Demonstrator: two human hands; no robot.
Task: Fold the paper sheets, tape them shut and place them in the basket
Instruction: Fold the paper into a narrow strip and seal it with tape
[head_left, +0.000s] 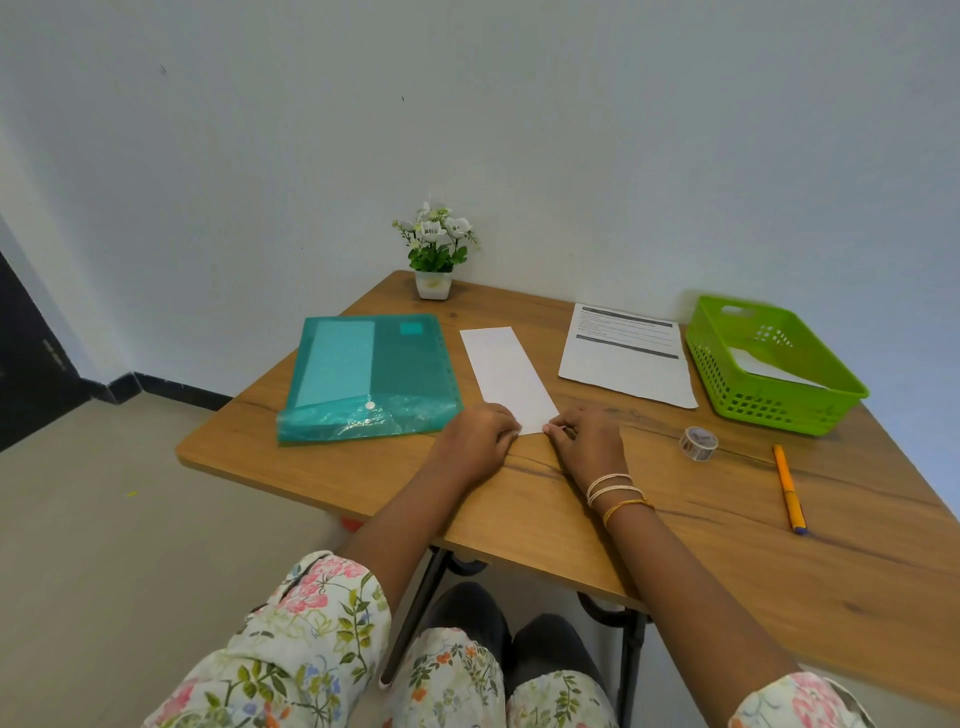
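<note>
While both hands pinch its near end, folded paper (506, 374) lies beyond.

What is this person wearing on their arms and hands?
Both arms are bare from the elbow down, with short sleeves of white cloth printed with pink flowers and green leaves. The right wrist carries bangles: a few thin white ones and a thin gold one nearer the elbow. The left hand and right hand have no gloves; no rings can be made out.

2 sheets (509, 376), 1 basket (779, 410), 1 pen (788, 487)
</note>
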